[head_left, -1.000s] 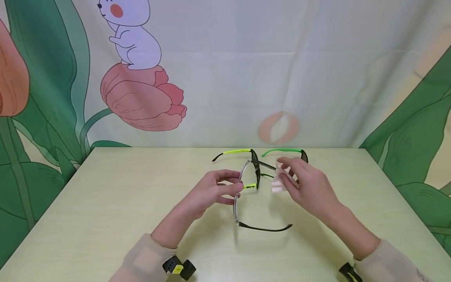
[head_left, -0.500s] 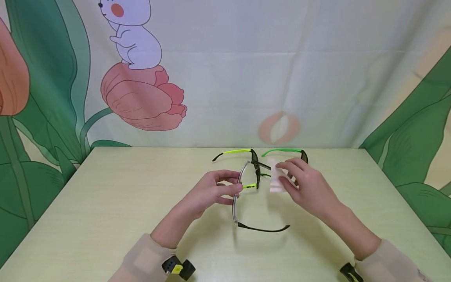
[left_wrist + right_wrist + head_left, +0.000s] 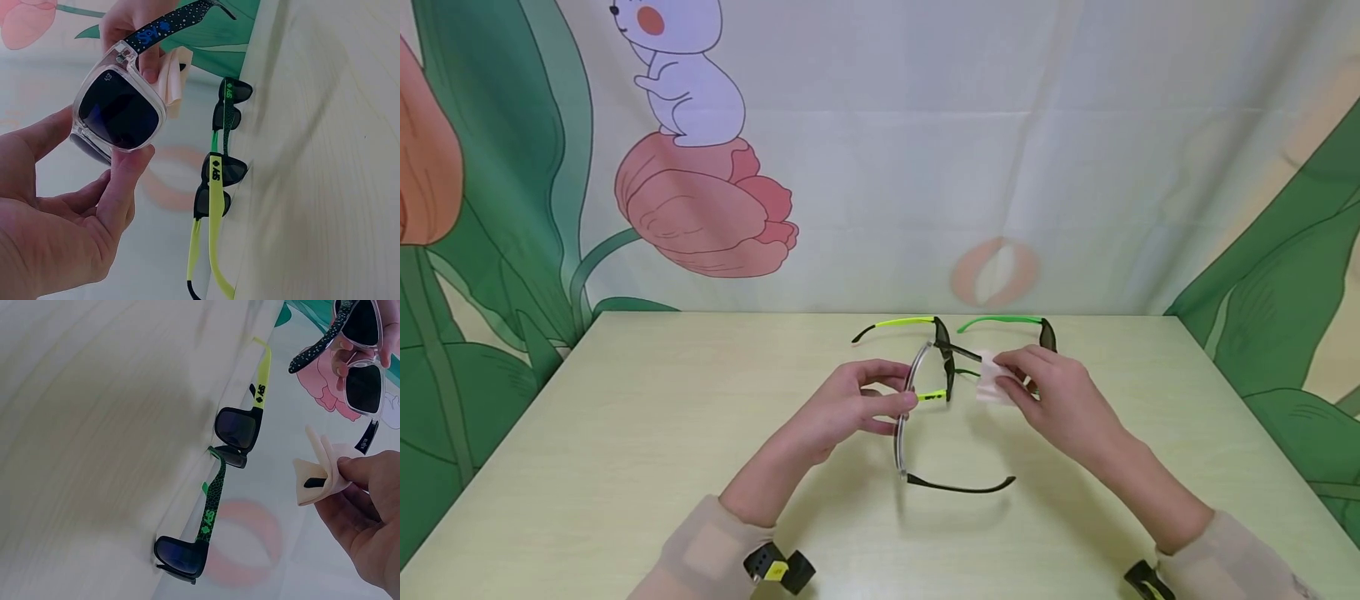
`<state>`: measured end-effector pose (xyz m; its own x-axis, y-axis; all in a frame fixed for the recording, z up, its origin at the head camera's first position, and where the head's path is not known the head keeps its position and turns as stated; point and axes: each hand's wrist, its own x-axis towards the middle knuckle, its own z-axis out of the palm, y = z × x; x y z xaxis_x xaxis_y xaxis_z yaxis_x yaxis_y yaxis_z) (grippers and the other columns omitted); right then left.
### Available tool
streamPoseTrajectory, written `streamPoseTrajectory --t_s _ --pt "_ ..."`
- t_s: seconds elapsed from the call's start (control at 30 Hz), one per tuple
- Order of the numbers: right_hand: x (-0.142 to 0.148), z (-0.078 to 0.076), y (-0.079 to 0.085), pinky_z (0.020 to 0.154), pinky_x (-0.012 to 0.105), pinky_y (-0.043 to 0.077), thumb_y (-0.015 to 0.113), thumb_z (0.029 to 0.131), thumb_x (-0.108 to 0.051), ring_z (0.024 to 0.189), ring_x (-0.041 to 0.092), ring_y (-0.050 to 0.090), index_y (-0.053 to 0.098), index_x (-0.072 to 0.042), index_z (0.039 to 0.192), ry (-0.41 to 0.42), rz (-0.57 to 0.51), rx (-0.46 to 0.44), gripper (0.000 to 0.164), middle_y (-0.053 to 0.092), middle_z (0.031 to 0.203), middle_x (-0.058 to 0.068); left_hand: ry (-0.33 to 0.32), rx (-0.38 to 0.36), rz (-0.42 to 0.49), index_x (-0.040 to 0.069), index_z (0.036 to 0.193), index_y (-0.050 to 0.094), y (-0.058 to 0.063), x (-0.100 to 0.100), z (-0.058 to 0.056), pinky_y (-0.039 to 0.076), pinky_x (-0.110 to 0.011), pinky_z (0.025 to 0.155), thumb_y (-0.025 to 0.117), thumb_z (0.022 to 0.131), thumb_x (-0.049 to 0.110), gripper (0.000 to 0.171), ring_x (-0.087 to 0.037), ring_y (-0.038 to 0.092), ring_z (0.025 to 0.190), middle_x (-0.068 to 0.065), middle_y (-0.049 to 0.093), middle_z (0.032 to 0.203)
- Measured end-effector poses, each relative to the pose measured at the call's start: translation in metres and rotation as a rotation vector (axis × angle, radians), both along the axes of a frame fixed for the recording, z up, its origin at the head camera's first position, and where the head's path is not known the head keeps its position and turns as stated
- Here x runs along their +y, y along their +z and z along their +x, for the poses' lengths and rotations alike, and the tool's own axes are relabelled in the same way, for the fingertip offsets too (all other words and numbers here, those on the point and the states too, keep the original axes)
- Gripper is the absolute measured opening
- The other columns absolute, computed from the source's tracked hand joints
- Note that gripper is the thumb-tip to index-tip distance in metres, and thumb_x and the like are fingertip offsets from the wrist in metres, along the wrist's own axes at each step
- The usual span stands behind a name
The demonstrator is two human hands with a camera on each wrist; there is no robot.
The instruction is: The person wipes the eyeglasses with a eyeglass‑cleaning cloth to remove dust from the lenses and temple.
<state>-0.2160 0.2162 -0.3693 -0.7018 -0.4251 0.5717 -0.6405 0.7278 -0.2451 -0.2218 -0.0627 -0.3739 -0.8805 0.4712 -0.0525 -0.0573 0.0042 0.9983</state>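
My left hand (image 3: pixel 868 400) holds a pair of sunglasses (image 3: pixel 119 109) by the middle of its front, raised above the table. They have a clear frame, dark lenses and black speckled temples, which are unfolded and point right in the head view. My right hand (image 3: pixel 1060 396) pinches a pale pink cloth (image 3: pixel 992 379) folded around the far temple. In the right wrist view the black temple tip (image 3: pixel 314 482) pokes out of the cloth. The near temple (image 3: pixel 962 485) hangs free, untouched by either hand.
Behind the hands, sunglasses with yellow temples (image 3: pixel 215 219) and another pair with green temples (image 3: pixel 212 500) stand unfolded on the pale wooden table (image 3: pixel 625 433). A printed curtain (image 3: pixel 880 167) hangs along the table's back edge.
My right hand's fingers have lowered slightly, and the cloth has shifted a little left and then back right along the far temple. The left hand and its sunglasses have stayed nearly still.
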Motion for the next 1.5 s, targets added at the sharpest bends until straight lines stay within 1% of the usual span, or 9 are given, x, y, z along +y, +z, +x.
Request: streamPoseTrajectory --t_s 0.13,0.27,0.37,0.6,0.8,0.97,1.23,1.33,1.5 --pt "-0.001 0.0 0.0 0.057 0.023 0.048 0.076 0.082 -0.006 0.068 0.006 0.054 0.069 -0.008 0.102 0.009 -0.005 0.023 0.021 0.065 0.092 -0.002 -0.005 0.003 -0.006 -0.002 0.126 0.054 0.0 -0.001 0.0 0.056 -0.044 0.076 0.073 0.086 0.013 0.047 -0.027 0.064 0.091 -0.017 0.056 0.113" --pt "-0.004 -0.001 -0.001 0.056 0.026 0.05 0.076 0.082 -0.005 0.068 0.008 0.055 0.069 -0.007 0.101 0.042 -0.021 0.042 0.021 0.066 0.092 -0.001 -0.013 0.005 -0.017 -0.002 0.124 0.055 0.0 0.0 0.0 0.056 -0.044 0.076 0.072 0.086 0.012 0.045 -0.025 0.064 0.088 -0.017 0.057 0.111" --pt "-0.007 -0.002 0.0 0.057 0.028 0.051 0.076 0.082 -0.005 0.072 0.01 0.059 0.069 -0.007 0.101 0.069 -0.027 0.055 0.021 0.067 0.094 0.0 -0.025 0.009 -0.03 -0.002 0.123 0.056 -0.001 0.003 0.001 0.057 -0.043 0.075 0.073 0.085 0.013 0.044 -0.025 0.065 0.087 -0.016 0.057 0.11" --pt "-0.016 -0.002 0.004 0.063 0.028 0.053 0.076 0.082 -0.007 0.082 0.012 0.064 0.07 -0.009 0.101 0.085 -0.023 0.095 0.021 0.068 0.096 -0.001 -0.056 0.016 -0.062 -0.003 0.122 0.058 -0.003 0.011 0.002 0.057 -0.042 0.073 0.074 0.085 0.017 0.045 -0.026 0.066 0.085 -0.014 0.058 0.105" --pt "-0.021 0.0 0.007 0.063 0.027 0.052 0.076 0.081 -0.007 0.08 0.012 0.063 0.07 -0.009 0.1 0.097 -0.022 0.107 0.02 0.067 0.094 -0.002 -0.07 0.002 -0.077 0.002 0.12 0.06 -0.004 0.014 0.004 0.057 -0.043 0.074 0.075 0.084 0.02 0.044 -0.026 0.066 0.086 -0.014 0.059 0.104" --pt "-0.023 0.001 0.008 0.063 0.028 0.053 0.076 0.082 -0.007 0.079 0.012 0.063 0.07 -0.009 0.101 0.095 -0.018 0.091 0.02 0.067 0.094 -0.002 -0.055 -0.014 -0.079 0.002 0.12 0.06 -0.004 0.015 0.005 0.057 -0.042 0.071 0.077 0.083 0.021 0.045 -0.023 0.066 0.083 -0.014 0.059 0.103" --pt "-0.017 -0.001 0.004 0.064 0.026 0.053 0.077 0.082 -0.008 0.079 0.009 0.062 0.071 -0.011 0.102 0.058 -0.013 0.063 0.021 0.067 0.094 -0.003 -0.038 -0.033 -0.064 -0.003 0.123 0.057 -0.004 0.014 0.004 0.057 -0.043 0.071 0.075 0.083 0.019 0.049 -0.022 0.066 0.081 -0.015 0.058 0.106" --pt "-0.012 -0.001 0.002 0.063 0.026 0.053 0.077 0.081 -0.008 0.076 0.008 0.061 0.071 -0.011 0.102 0.035 -0.01 0.04 0.022 0.067 0.095 -0.004 -0.019 -0.036 -0.046 -0.005 0.123 0.056 -0.004 0.012 0.003 0.057 -0.043 0.072 0.074 0.084 0.017 0.048 -0.022 0.066 0.082 -0.015 0.056 0.107" --pt "-0.004 -0.001 -0.002 0.061 0.026 0.052 0.076 0.082 -0.008 0.07 0.006 0.057 0.07 -0.011 0.103 -0.006 -0.011 -0.007 0.021 0.067 0.094 -0.004 0.022 -0.042 -0.028 -0.003 0.121 0.057 -0.003 0.008 0.001 0.057 -0.044 0.072 0.073 0.085 0.014 0.043 -0.022 0.064 0.083 -0.016 0.055 0.109"
